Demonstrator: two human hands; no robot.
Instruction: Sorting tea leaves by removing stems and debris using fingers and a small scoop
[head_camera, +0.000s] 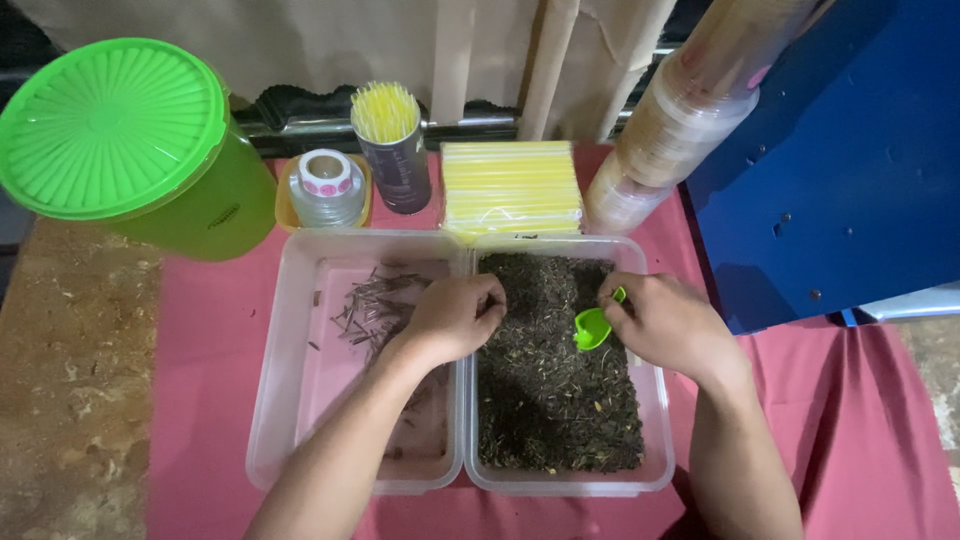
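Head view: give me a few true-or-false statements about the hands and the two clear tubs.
1. The right hand holds a small green scoop. True.
2. The right tub holds dark loose leaves. True.
3. The left tub is filled to the brim. False: only a scatter of thin stems lies on its bottom.
4. The left hand rests on the green lidded bucket. False: it sits at the divide between the tubs, fingers reaching the dark leaves.
5. The scoop is over the left tub. False: over the right one.
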